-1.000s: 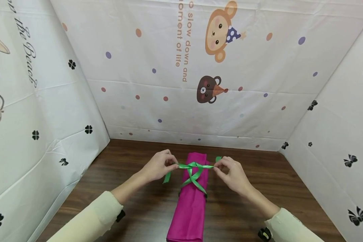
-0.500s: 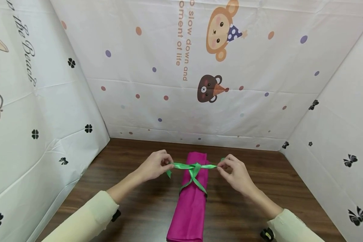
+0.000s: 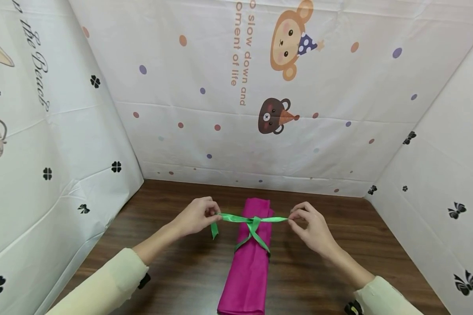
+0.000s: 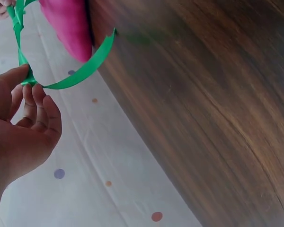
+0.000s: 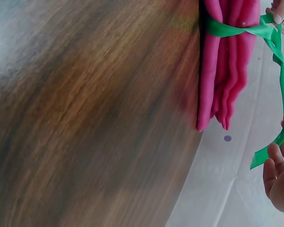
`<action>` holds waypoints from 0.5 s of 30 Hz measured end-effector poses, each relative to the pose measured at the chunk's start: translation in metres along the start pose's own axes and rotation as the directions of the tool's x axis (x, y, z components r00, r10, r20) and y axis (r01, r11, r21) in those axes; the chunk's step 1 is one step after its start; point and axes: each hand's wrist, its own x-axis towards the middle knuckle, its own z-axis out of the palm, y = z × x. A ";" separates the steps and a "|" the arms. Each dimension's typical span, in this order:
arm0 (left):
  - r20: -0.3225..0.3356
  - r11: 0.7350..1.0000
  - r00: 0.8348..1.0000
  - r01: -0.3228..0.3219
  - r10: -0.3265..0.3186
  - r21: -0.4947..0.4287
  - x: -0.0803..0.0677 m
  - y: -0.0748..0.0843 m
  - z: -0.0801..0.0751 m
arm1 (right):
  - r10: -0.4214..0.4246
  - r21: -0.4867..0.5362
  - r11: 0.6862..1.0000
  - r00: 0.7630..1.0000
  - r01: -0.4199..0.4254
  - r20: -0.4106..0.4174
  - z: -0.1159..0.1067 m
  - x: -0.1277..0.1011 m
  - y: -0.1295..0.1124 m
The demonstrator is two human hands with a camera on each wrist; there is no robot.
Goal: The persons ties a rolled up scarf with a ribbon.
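A rolled magenta cloth [image 3: 245, 275] lies lengthwise on the table, with a green ribbon [image 3: 253, 227] wrapped around it and crossed on top near its far end. My left hand [image 3: 197, 215] pinches one ribbon end between thumb and fingers, left of the roll. A loose tail [image 4: 87, 70] of ribbon curves away from those fingers in the left wrist view. On the other side, my right hand [image 3: 310, 225] pinches the other end, and a short cut tail [image 5: 260, 157] shows below its fingers in the right wrist view. Between the hands the ribbon stretches nearly straight above the cloth.
The dark wooden table [image 3: 173, 280] spreads on both sides of the roll. A white printed sheet [image 3: 205, 144] hangs along its far edge, with similar sheets at left and right.
Both hands have moved apart, left hand leftward and right hand rightward, each keeping its ribbon end. The loops at the crossing have drawn in to a smaller knot. The cloth stays put.
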 end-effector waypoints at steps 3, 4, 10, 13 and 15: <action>0.005 1.000 1.000 0.002 -0.002 0.005 -0.001 -0.002 -0.002 | -0.006 -0.008 1.000 1.000 0.006 -0.003 -0.001 -0.002 0.002; 0.006 1.000 1.000 0.002 -0.002 0.008 -0.002 -0.003 -0.002 | -0.005 -0.011 1.000 1.000 0.005 -0.003 -0.002 -0.002 0.003; 0.008 1.000 1.000 0.003 -0.003 0.018 -0.005 -0.007 -0.005 | 0.007 -0.026 1.000 1.000 -0.007 -0.006 -0.004 -0.006 0.007; -0.002 1.000 1.000 -0.007 0.007 0.020 -0.007 -0.009 -0.006 | 0.015 -0.031 0.999 1.000 -0.015 -0.002 -0.006 -0.007 0.009; -0.008 1.000 1.000 -0.015 0.015 0.016 -0.008 -0.011 -0.007 | 0.023 -0.029 0.999 1.000 -0.023 0.003 -0.007 -0.009 0.010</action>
